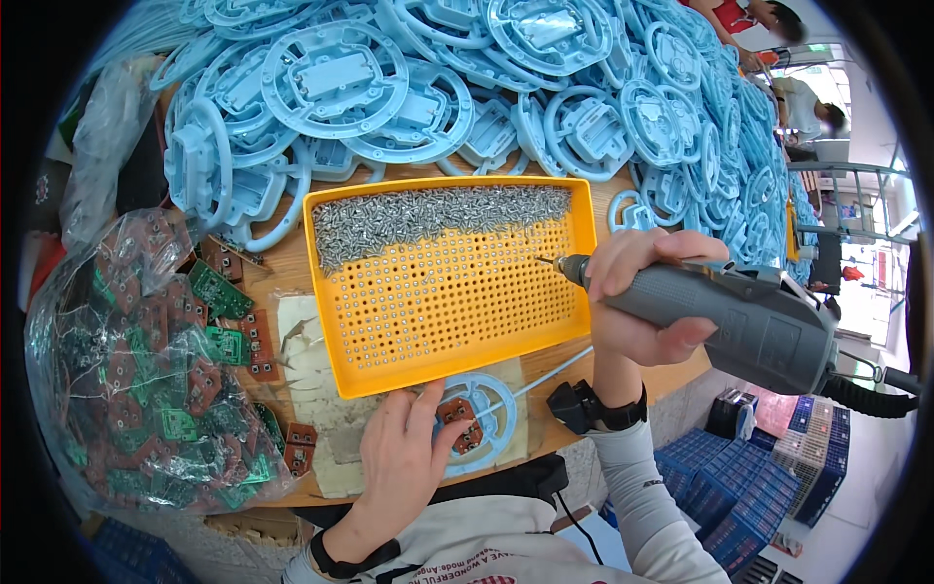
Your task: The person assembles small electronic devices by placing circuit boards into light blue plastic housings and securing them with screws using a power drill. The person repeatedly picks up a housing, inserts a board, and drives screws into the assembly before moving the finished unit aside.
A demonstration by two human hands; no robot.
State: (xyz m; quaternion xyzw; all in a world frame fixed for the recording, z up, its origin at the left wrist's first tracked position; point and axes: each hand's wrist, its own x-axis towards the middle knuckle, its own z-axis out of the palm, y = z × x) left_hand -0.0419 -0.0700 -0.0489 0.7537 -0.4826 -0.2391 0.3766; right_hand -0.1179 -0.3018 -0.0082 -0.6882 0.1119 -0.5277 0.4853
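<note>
My right hand [647,292] is wrapped round a grey electric screwdriver [744,326]. The driver's thin bit [547,260] points left over the right side of a yellow tray [365,382]. Silver screws [438,216] lie heaped along the tray's far side, and many others sit in its grid of holes. My left hand [404,443] lies at the tray's near edge, fingers stretched out and thumb apart. Its thumb touches or nearly touches a brown circuit board [461,425], which sits inside a light blue plastic ring part [504,414]. The hand hides part of that ring.
Light blue wheel-shaped parts [336,80] are piled high across the far side of the wooden table [673,375]. At left, a clear plastic bag [146,389] holds green and brown circuit boards, with loose boards [258,346] beside it. Blue crates [725,496] stand at lower right. Other people [803,107] are at far right.
</note>
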